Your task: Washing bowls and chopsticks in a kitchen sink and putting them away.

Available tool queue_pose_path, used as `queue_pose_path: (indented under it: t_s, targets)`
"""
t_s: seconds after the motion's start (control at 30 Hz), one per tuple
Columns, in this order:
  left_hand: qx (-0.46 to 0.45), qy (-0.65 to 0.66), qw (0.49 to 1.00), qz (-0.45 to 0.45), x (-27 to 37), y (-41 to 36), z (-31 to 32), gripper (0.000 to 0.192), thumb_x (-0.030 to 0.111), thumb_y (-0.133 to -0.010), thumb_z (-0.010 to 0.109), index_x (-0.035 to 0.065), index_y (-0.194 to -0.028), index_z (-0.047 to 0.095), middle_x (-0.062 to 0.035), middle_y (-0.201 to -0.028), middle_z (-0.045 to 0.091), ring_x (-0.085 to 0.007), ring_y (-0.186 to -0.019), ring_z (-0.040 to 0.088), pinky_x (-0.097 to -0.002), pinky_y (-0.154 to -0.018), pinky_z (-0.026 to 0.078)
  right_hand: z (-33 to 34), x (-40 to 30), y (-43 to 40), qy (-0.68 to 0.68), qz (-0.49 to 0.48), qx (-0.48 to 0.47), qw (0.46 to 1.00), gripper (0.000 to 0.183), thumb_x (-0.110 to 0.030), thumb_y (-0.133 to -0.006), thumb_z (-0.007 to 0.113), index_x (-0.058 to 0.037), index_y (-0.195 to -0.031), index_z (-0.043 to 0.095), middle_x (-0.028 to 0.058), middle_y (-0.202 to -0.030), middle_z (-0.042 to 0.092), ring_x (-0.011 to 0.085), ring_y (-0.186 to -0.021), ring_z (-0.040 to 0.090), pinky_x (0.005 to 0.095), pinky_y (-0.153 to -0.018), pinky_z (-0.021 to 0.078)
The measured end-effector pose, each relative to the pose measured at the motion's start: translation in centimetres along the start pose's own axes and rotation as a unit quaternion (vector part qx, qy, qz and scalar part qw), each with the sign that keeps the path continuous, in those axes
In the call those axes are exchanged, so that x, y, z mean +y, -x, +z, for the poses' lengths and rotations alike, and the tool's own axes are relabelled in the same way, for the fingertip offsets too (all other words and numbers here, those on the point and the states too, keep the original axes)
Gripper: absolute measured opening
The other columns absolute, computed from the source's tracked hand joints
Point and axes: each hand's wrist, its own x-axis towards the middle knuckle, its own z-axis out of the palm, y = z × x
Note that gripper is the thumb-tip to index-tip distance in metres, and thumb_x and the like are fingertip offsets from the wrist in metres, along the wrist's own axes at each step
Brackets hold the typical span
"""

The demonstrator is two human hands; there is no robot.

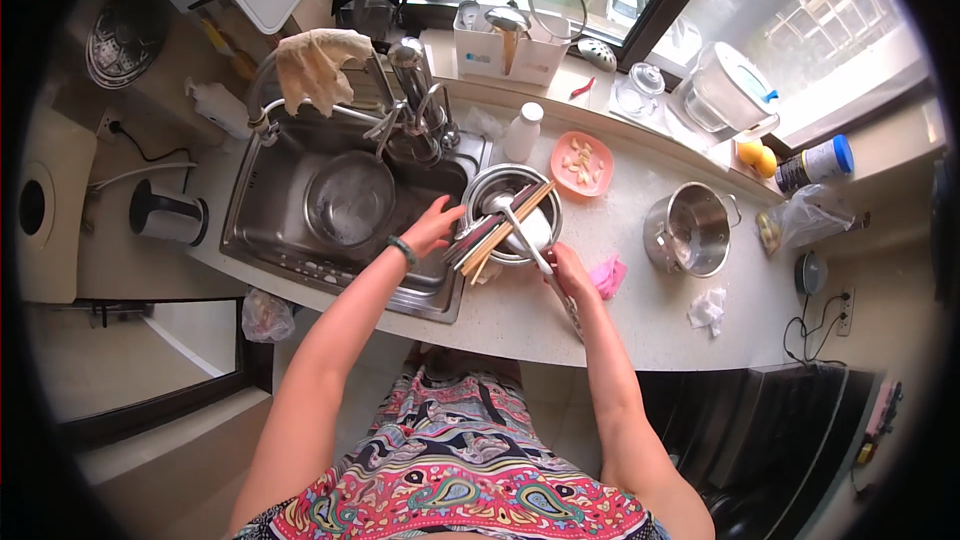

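A stainless steel bowl (556,219) stands on the counter, right of the sink. Across its top lie a bundle of wooden chopsticks (517,223), several dark chopsticks (480,231) and a long-handled metal spoon (531,244). Something white sits inside, partly covered by them. My right hand (571,271) grips the bowl's right rim, close to the spoon handle; its fingers are partly hidden. My left hand (433,226), with a green bracelet at the wrist, is over the sink's right edge. Its fingers are spread near the bowl's left side and hold nothing.
The sink (259,187) holds a metal basin (350,199) with water, below the faucet (409,52). Behind the bowl are a white bottle (523,131) and a pink dish (561,178) of garlic cloves. Rightward are a pink cloth (609,277), a steel pot (664,240) and crumpled tissue (707,311).
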Motion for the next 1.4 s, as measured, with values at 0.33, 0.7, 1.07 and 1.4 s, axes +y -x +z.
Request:
queue_pose_path:
  t_s: [0.33,0.7,1.07,1.4]
  targets:
    - [-0.057,0.013,0.991,0.121,-0.8,-7.9,1.8,0.043,0.005,-0.077,0.046,-0.0009,-0.119,0.042,-0.0113,-0.11,0.053,-0.0183,-0.098,0.05,-0.0286,-0.083,0.041,0.7,-0.8,-1.1,0.004,-0.003,0.074,0.997,0.026,-0.011,-0.079,0.05,0.005,-0.098,0.058,0.0086,-0.086,0.061,0.0141,-0.077,0.054,0.0277,-0.069,0.0436]
    - [0.033,-0.101,0.981,0.163,-1.5,-6.2,0.7,0.038,0.002,-0.075,0.045,-0.0031,-0.112,0.049,-0.0098,-0.097,0.059,-0.0153,-0.087,0.052,-0.027,-0.079,0.042,2.8,-2.9,1.0,0.013,0.017,0.099,0.995,0.026,-0.012,-0.082,0.053,0.0035,-0.102,0.058,0.0063,-0.087,0.061,0.0114,-0.074,0.053,0.0266,-0.063,0.0435]
    - [0.079,0.01,0.992,0.102,-2.5,2.9,-12.4,0.031,0.003,-0.074,0.047,-0.0037,-0.103,0.053,-0.0117,-0.09,0.061,-0.0164,-0.084,0.054,-0.0285,-0.077,0.042,16.0,-7.1,1.7,0.097,0.06,0.041,0.993,0.025,-0.014,-0.081,0.054,0.0017,-0.101,0.059,0.0039,-0.086,0.06,0.0105,-0.074,0.051,0.0258,-0.065,0.0413]
    - [0.121,0.068,0.984,0.112,-6.6,-1.3,-31.6,0.026,0.001,-0.077,0.045,-0.0011,-0.103,0.049,-0.0082,-0.091,0.056,-0.0163,-0.082,0.053,-0.0305,-0.074,0.045,31.8,-5.0,-13.5,0.108,0.001,-0.035,0.993,0.024,-0.016,-0.08,0.058,0.0005,-0.096,0.062,0.0064,-0.086,0.063,0.0134,-0.077,0.053,0.0282,-0.07,0.0427]
